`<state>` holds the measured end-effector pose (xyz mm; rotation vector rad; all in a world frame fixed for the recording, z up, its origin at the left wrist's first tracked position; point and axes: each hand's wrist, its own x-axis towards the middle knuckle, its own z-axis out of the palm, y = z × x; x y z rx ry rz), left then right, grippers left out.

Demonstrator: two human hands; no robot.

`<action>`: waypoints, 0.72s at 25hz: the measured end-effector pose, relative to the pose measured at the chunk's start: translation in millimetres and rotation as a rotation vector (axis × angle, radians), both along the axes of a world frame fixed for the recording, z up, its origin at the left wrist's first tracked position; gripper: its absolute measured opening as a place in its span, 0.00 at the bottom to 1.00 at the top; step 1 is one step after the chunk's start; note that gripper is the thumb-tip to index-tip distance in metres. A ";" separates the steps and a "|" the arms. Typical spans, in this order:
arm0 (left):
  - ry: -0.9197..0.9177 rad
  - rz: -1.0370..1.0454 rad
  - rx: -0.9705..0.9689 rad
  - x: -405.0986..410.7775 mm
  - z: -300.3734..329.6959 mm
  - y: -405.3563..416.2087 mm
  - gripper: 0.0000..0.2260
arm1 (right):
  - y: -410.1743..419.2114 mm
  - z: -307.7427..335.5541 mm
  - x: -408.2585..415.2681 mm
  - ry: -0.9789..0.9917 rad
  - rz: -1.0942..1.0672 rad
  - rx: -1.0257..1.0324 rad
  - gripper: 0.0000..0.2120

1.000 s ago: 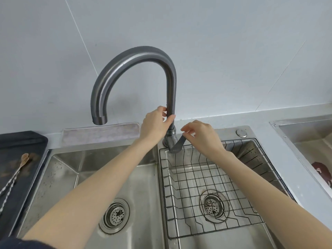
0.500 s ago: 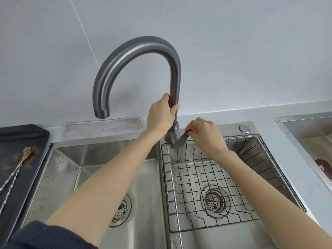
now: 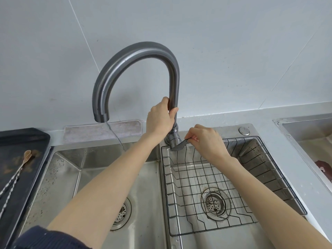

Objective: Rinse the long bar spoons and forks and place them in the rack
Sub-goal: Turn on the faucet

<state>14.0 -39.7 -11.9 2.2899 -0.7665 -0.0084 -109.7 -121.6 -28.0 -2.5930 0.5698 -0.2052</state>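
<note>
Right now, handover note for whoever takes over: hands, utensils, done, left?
Left hand: gripping the faucet neck.
Right hand: pinching the faucet lever.
A thin stream of water falls from the spout into the left basin.
Bar spoons: on the dark tray, left of the sink, untouched.
Wire rack: in the right basin, no utensils in it.
Done: water on.
Left: rinse every utensil, then rack them.
</note>
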 end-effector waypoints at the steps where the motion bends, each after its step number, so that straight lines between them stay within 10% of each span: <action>1: -0.001 0.002 -0.001 -0.2 -0.2 0.0 0.11 | 0.5 0.1 -0.5 0.002 0.005 -0.005 0.07; 18: 0.123 0.034 -0.018 -5.7 6.1 2.6 0.12 | 2.4 4.1 -1.4 0.041 0.004 -0.031 0.09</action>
